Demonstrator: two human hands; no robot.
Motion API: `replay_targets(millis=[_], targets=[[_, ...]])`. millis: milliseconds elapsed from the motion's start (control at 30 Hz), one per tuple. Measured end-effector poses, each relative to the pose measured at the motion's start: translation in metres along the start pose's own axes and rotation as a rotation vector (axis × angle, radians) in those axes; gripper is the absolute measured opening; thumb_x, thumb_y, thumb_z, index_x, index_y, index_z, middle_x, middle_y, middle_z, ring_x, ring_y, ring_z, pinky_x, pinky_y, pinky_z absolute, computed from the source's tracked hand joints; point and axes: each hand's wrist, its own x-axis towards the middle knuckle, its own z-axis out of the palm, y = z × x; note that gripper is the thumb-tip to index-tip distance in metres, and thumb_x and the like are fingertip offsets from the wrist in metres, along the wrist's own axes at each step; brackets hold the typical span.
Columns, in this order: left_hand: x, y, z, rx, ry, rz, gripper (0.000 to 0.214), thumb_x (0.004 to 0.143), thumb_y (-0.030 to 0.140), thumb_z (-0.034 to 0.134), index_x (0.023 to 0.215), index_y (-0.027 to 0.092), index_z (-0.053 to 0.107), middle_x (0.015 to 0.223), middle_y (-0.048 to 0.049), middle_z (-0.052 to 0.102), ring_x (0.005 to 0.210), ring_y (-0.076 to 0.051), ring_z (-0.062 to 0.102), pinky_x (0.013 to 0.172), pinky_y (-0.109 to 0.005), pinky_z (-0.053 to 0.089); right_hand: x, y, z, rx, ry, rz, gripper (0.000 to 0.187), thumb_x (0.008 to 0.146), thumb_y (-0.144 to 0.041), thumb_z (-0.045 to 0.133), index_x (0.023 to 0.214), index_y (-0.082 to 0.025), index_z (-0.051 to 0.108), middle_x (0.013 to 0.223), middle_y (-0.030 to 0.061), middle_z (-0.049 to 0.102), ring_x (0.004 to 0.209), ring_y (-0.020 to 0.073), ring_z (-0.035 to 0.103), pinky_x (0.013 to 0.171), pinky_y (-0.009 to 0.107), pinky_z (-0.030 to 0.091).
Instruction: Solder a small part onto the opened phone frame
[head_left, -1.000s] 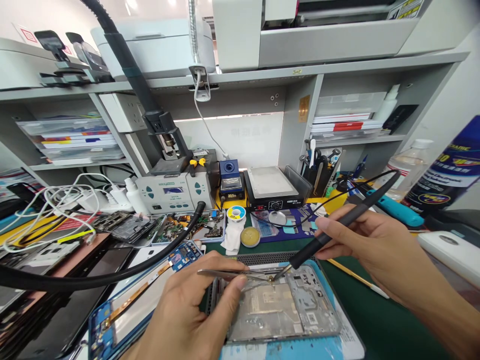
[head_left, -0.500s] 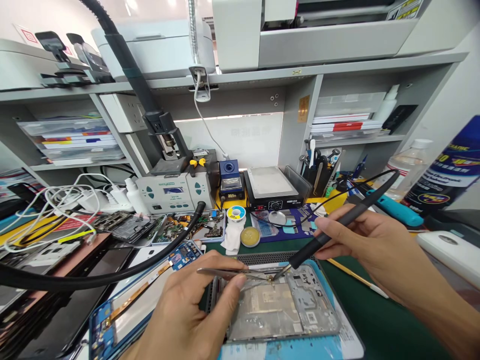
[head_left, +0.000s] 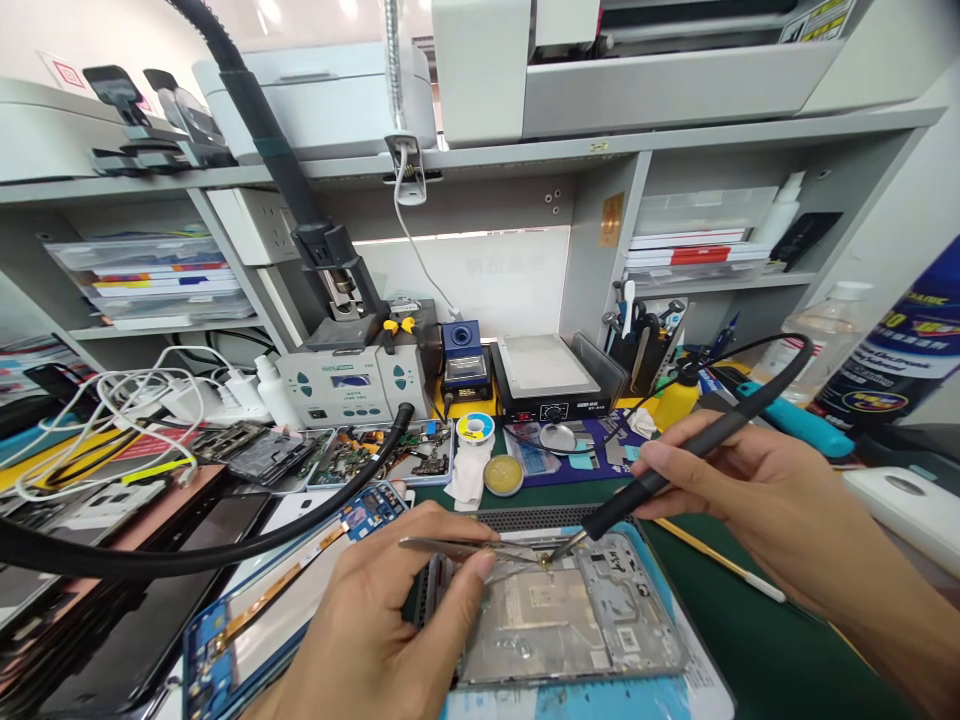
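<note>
My left hand (head_left: 405, 610) pinches a pair of metal tweezers (head_left: 450, 547), whose tips reach a small gold-coloured part (head_left: 545, 559) near the upper edge of a metal phone frame (head_left: 540, 625). Between the fingers of my right hand (head_left: 720, 470) is a black-handled soldering iron (head_left: 652, 485). Its metal tip comes down from the right onto or right beside the same small part; contact is too fine to tell. Under the phone frame lies a blue and white board (head_left: 675, 600).
Left of my hands lie a blue phone frame (head_left: 255, 600) and a thick black hose (head_left: 225, 560). Behind stand a hot-air station (head_left: 352, 385), a solder spool (head_left: 475, 428), a flux tin (head_left: 503, 475) and a heating plate (head_left: 551, 365). A cotton swab (head_left: 720, 560) lies at right.
The whole view has shifted slightly right. Both hands keep their hold, with the tweezers and the iron tip still at the small part.
</note>
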Motion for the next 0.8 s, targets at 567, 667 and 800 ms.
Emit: replay_targets(millis=[567, 667, 800], targets=[[-0.0009, 0.0001, -0.0014, 0.009, 0.008, 0.000, 0.018, 0.094, 0.019, 0.064, 0.107, 0.031, 0.070, 0.096, 0.0042, 0.078, 0.087, -0.014, 0.076, 0.077, -0.020, 0.060, -0.0003, 0.0033, -0.0004, 0.062, -0.011, -0.063, 0.026, 0.076, -0.043, 0.089, 0.083, -0.023, 0.073, 0.083, -0.0019, 0.074, 0.078, 0.0250, 0.080, 0.071, 0.030, 0.072], [-0.0012, -0.0008, -0.0011, 0.014, 0.012, -0.006, 0.017, 0.094, 0.020, 0.064, 0.107, 0.030, 0.070, 0.095, 0.0037, 0.078, 0.087, -0.014, 0.076, 0.078, -0.021, 0.060, 0.0000, 0.0053, -0.0017, 0.061, -0.011, -0.066, 0.025, 0.077, -0.043, 0.088, 0.083, -0.024, 0.073, 0.083, -0.0030, 0.074, 0.078, 0.0242, 0.080, 0.071, 0.030, 0.072], [0.0008, -0.0001, -0.0006, 0.031, 0.011, -0.013, 0.018, 0.094, 0.020, 0.065, 0.108, 0.031, 0.070, 0.096, 0.0042, 0.078, 0.088, -0.014, 0.076, 0.078, -0.021, 0.060, -0.0003, 0.0046, -0.0016, 0.066, 0.000, -0.061, 0.027, 0.075, -0.044, 0.089, 0.083, -0.024, 0.072, 0.083, -0.0034, 0.074, 0.078, 0.0247, 0.080, 0.071, 0.031, 0.072]])
